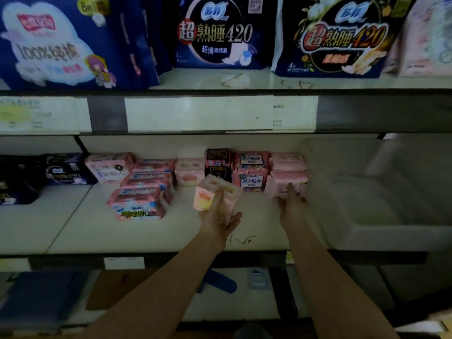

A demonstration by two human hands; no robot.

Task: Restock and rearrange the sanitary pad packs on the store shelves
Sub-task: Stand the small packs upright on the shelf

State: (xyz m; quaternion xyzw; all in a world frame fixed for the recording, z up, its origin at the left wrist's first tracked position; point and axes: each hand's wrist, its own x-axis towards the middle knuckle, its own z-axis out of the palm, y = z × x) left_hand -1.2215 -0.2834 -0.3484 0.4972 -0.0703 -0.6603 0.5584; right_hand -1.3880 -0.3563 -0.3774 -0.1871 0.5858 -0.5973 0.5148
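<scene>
My left hand [217, 214] grips a pink pack [205, 196], just in front of its matching stack [189, 171]. My right hand [291, 198] lies flat on the end pack [281, 182].

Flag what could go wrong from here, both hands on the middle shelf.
1. The left hand grips the pale pink pack tilted; it could slip.
2. The right hand is at the bottom of the two-high pink stack; a shove may tip the top pack.
3. The upright black pack stands just behind the held pack; setting down could knock it.
</scene>
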